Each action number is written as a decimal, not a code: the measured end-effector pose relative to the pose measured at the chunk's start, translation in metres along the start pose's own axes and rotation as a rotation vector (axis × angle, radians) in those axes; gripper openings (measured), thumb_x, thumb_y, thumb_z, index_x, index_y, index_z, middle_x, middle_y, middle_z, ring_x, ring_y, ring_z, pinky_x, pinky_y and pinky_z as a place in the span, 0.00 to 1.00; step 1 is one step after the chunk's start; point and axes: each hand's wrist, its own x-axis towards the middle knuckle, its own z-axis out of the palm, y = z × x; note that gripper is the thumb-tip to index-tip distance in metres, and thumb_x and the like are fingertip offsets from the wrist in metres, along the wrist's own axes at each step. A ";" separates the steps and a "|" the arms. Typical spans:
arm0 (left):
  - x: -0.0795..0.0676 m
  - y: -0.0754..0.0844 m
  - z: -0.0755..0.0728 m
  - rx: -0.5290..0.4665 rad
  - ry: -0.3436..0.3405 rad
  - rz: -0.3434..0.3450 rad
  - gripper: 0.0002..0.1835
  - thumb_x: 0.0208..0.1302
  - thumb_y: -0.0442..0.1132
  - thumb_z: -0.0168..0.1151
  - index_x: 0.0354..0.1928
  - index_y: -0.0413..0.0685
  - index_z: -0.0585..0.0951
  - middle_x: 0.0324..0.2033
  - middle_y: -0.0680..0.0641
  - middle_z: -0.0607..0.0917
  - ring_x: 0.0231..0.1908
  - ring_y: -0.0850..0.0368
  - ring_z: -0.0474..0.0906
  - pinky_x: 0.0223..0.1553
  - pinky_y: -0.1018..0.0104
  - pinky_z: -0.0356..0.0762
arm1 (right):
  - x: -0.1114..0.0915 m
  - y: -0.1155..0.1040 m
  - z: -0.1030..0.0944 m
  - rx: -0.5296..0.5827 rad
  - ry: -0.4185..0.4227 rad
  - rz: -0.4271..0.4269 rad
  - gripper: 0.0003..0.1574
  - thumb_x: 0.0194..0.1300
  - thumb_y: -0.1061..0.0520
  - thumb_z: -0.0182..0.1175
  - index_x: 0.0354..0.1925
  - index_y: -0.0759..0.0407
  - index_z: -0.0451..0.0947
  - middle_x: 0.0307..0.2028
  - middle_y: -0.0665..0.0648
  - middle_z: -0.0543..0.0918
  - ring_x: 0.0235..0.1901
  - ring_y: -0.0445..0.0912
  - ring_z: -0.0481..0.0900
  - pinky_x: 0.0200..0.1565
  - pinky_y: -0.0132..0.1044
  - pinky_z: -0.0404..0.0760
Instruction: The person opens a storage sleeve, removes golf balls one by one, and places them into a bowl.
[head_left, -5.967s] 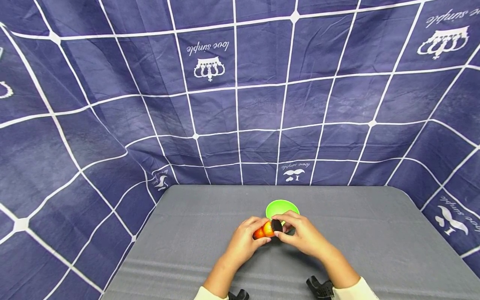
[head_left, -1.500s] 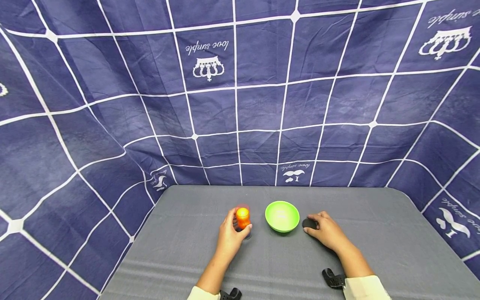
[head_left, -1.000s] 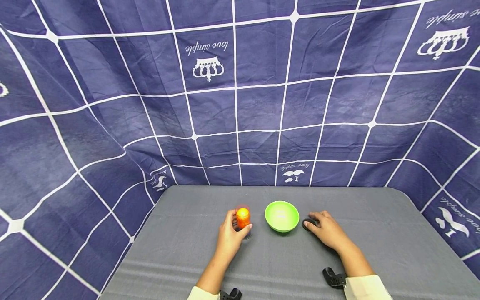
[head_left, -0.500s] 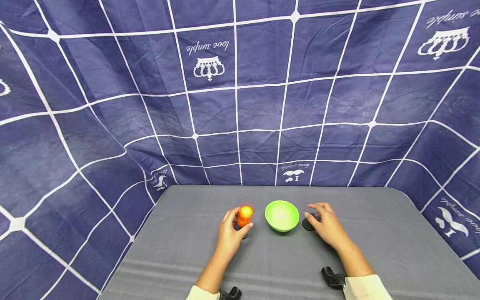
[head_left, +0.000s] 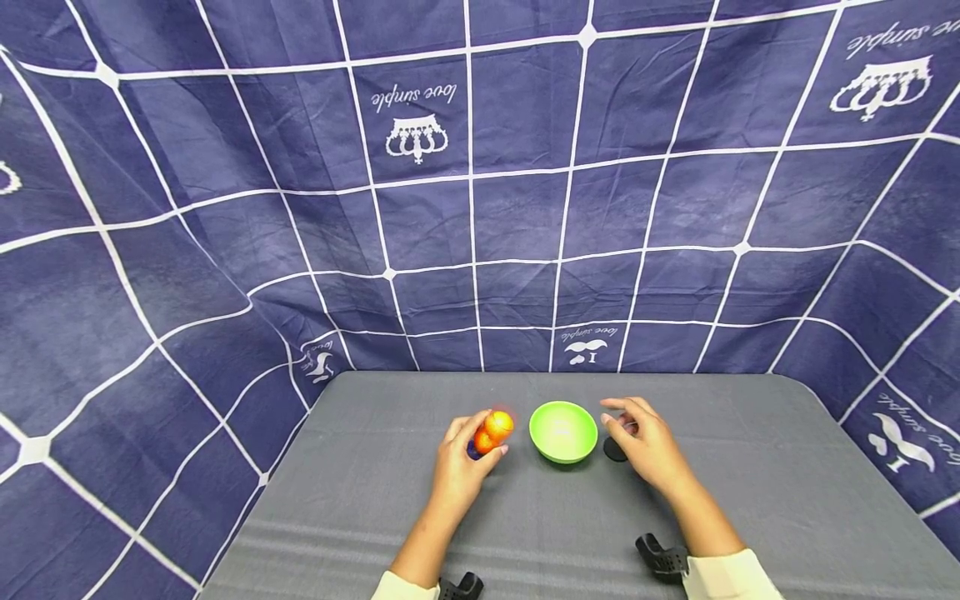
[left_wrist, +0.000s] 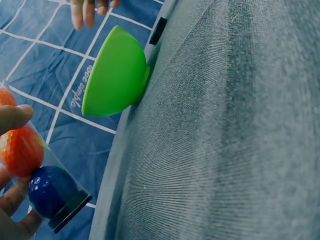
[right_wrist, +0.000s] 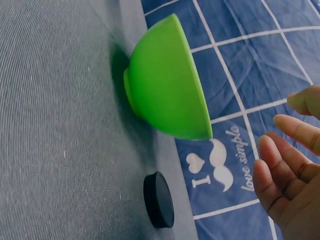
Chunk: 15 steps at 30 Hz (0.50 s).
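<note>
Just left of the green bowl (right_wrist: 165,80), the left hand (head_left: 459,468) grips a clear tube (head_left: 492,432), raised off the surface (head_left: 375,467) and tilted bowlward, with orange balls (left_wrist: 21,151) above a blue ball (left_wrist: 50,190) inside. The right hand (head_left: 651,446) is free, fingers loosely bent, above the black lid (right_wrist: 159,200) beside the bowl.

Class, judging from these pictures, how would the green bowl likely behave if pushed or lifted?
The green bowl probably holds its shape when lifted, as it looks smooth and evenly curved. It may tip if pushed high up, since its foot looks much narrower than its rim.
</note>
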 end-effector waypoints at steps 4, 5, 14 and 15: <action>-0.001 0.001 0.002 0.033 0.003 0.052 0.31 0.42 0.35 0.83 0.53 0.55 0.85 0.43 0.48 0.83 0.44 0.53 0.83 0.49 0.58 0.80 | 0.000 -0.004 0.000 0.061 -0.040 0.000 0.14 0.69 0.59 0.63 0.52 0.58 0.84 0.43 0.55 0.83 0.36 0.32 0.76 0.37 0.27 0.77; -0.001 0.002 0.003 0.040 0.001 0.062 0.31 0.42 0.35 0.83 0.53 0.55 0.86 0.43 0.48 0.83 0.44 0.53 0.82 0.49 0.58 0.80 | 0.000 -0.005 0.000 0.075 -0.055 0.006 0.14 0.69 0.59 0.63 0.52 0.58 0.84 0.43 0.56 0.83 0.36 0.32 0.77 0.38 0.27 0.78; 0.000 0.009 0.005 0.136 -0.032 0.120 0.31 0.42 0.35 0.83 0.53 0.58 0.86 0.43 0.49 0.80 0.46 0.53 0.79 0.50 0.57 0.77 | -0.002 -0.015 0.003 0.240 -0.148 0.018 0.16 0.71 0.60 0.61 0.55 0.62 0.82 0.46 0.61 0.84 0.39 0.32 0.81 0.38 0.28 0.80; 0.001 0.010 0.005 0.153 -0.031 0.132 0.31 0.41 0.36 0.83 0.53 0.59 0.86 0.43 0.49 0.80 0.46 0.53 0.78 0.49 0.57 0.77 | -0.002 -0.017 0.003 0.265 -0.153 0.008 0.16 0.71 0.61 0.60 0.55 0.62 0.82 0.46 0.62 0.84 0.38 0.33 0.81 0.38 0.28 0.80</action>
